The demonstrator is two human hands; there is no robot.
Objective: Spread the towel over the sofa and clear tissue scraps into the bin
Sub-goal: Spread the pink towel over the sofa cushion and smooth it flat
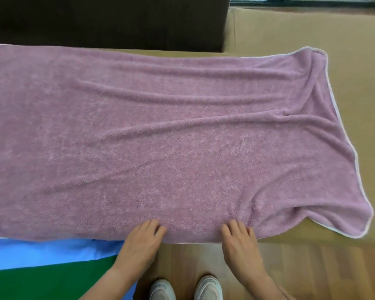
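A large mauve towel (160,137) with a pale hem lies spread across the tan sofa seat (359,126), with long wrinkles running left to right and a bunched right end. My left hand (141,241) rests on the towel's near edge, fingers curled over the hem. My right hand (239,241) sits a little to the right on the same edge, fingers apart and lying on the cloth. Whether either hand pinches the cloth is unclear. No tissue scraps or bin are in view.
A dark brown cushion (106,20) stands behind the towel at the back left. Blue cloth (41,252) and green cloth (48,282) lie at the lower left. Wooden floor (312,269) and my two pale shoes (186,289) are below the sofa's front edge.
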